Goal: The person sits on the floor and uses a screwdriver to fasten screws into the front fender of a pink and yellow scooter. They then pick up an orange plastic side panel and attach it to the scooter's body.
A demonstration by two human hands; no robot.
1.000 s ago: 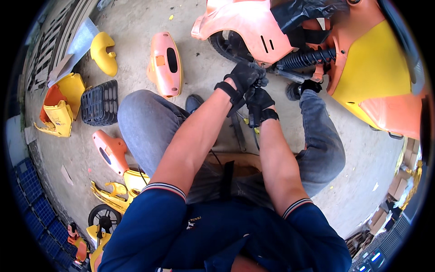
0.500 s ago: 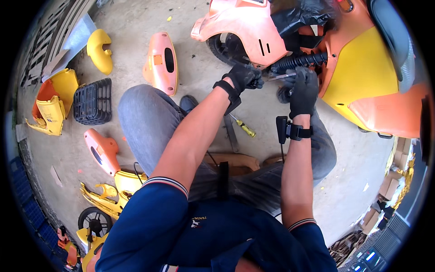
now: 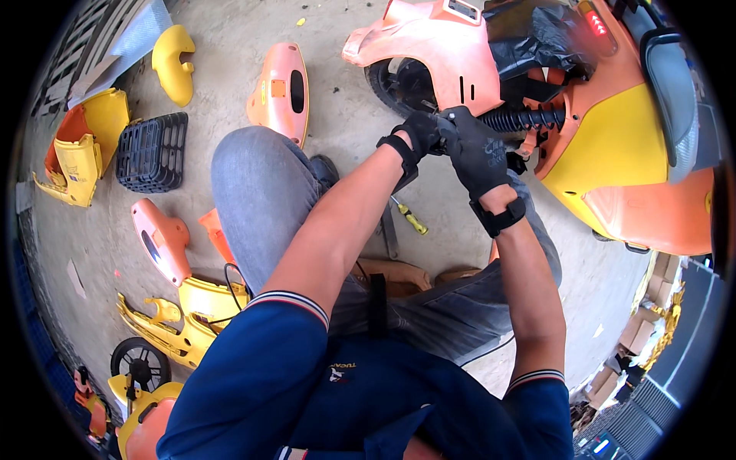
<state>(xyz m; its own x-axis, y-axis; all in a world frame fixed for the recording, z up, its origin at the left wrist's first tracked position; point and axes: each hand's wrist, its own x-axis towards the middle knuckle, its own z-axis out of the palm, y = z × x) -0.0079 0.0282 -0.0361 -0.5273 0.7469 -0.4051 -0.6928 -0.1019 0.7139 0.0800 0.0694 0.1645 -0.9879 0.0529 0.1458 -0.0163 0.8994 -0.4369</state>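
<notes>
Left hand (image 3: pixel 418 136): black-gloved, fingers curled, partly covered by its partner. Right hand (image 3: pixel 473 151): black-gloved, fingers bent inward to meet the left. The pair is drawn close together; what they pinch, if anything, is too covered to tell. Pink panel (image 3: pixel 446 55): slotted, just beyond the hands, lower edge near the fingertips. Wheel (image 3: pixel 412 86): dark, beyond the left hand, partly behind the panel. Spring shock absorber (image 3: pixel 530 119): black, just right of the right hand. Screwdriver (image 3: pixel 414 220): yellow handle, on the floor (image 3: pixel 221 46), nearer the wearer than the hands. Pink shell (image 3: pixel 279 93): left of the hands, well apart. Black crate (image 3: pixel 151 153): farther left. Handling note, by judgement: one hand is best braced as anchor while the other makes small, square movements; light pressure near the panel edge probably spares its finish.
</notes>
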